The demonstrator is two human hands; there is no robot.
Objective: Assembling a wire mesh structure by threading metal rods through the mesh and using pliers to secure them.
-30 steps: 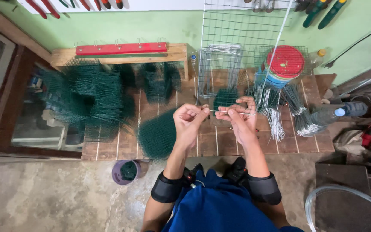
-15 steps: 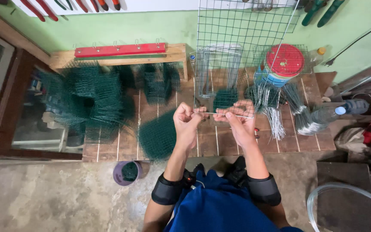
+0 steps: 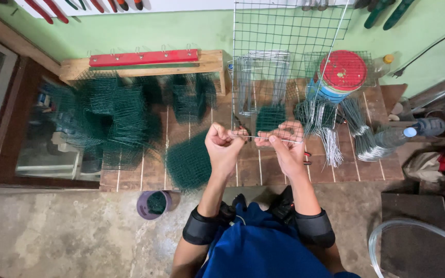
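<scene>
Both hands clenched on a thin wire held level over a low wooden worktop.

Left hand (image 3: 224, 146) makes a tight fist, thumb on top, pinching one end of the thin wire (image 3: 263, 137); right hand (image 3: 286, 144) has its grip closed on the other end, fingers curled down. Wire runs straight betw. the two, above the slatted worktop (image 3: 263, 172). Just beyond the hands: small green mesh square (image 3: 270, 117), upright bent bare-wire frames (image 3: 261, 77), and a tall green wire grid panel (image 3: 284, 31) leaning on the wall. Right of the hands: bundles of cut silvery wire (image 3: 336, 131), red-lidded tub (image 3: 342, 72), plastic bottle w/ blue cap (image 3: 395, 136). Left: dark green mesh pieces (image 3: 109, 113), stacked & springy; one more mesh piece (image 3: 189, 164) near left wrist. Purple cup (image 3: 153, 204) on the concrete floor.
</scene>
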